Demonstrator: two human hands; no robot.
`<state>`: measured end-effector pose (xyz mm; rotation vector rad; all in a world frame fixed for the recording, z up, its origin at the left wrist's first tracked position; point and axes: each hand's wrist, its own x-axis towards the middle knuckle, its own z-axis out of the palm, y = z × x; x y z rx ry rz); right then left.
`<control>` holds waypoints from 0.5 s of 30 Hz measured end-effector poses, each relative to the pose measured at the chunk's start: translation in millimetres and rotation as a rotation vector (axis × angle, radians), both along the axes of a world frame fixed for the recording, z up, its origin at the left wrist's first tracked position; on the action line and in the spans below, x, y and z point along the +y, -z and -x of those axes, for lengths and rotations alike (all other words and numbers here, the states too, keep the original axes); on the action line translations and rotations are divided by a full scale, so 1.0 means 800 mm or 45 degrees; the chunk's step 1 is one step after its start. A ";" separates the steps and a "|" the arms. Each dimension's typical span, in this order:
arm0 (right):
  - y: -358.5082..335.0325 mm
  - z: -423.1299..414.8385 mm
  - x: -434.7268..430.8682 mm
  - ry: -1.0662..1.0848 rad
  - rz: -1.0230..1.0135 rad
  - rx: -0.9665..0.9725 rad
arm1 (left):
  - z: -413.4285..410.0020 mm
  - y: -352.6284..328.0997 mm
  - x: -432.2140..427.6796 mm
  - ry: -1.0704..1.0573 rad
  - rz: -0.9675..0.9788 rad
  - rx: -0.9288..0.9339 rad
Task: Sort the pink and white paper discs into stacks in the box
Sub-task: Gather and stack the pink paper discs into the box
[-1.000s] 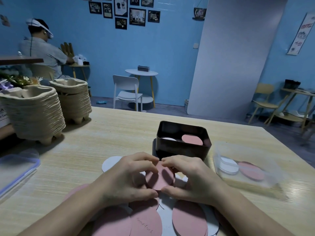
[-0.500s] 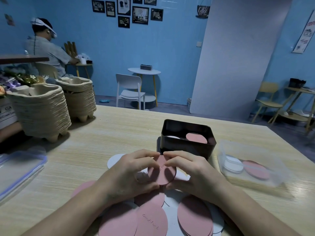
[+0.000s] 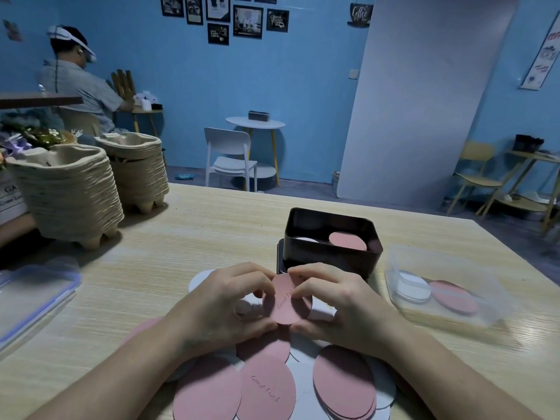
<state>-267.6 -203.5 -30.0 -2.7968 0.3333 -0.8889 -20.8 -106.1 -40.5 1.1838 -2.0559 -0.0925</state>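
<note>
The left hand (image 3: 224,304) and right hand (image 3: 342,310) pinch opposite edges of one round pink paper disc (image 3: 286,301), over the loose pink-and-white disc pile (image 3: 266,386). Just beyond at 12 o'clock stands the open black rectangular box (image 3: 330,260); bare pale wooden tabletop (image 3: 197,231) spreads at 10 o'clock.

"What stood at the left of the wooden table (image 3: 197,237)?"
"Two stacks of pulp trays (image 3: 69,192), side by side, and a clear lid with a blue rim (image 3: 33,298) nearer the edge."
"And behind?"
"A white chair (image 3: 230,156) stood by a round white table (image 3: 254,122). Framed pictures (image 3: 224,16) hung on the blue wall, and a seated person (image 3: 75,83) wore a headset."
</note>
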 end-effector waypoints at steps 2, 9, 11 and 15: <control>-0.001 0.000 0.000 -0.006 -0.011 0.020 | 0.001 -0.001 0.002 -0.005 0.020 -0.014; -0.001 0.000 0.002 0.026 0.020 0.064 | -0.004 -0.004 0.006 0.011 -0.168 -0.013; -0.001 0.005 0.000 0.057 0.025 0.063 | -0.012 -0.005 0.009 0.008 -0.278 0.006; -0.002 0.013 -0.002 0.097 0.012 0.076 | -0.023 -0.006 0.014 -0.029 -0.316 -0.076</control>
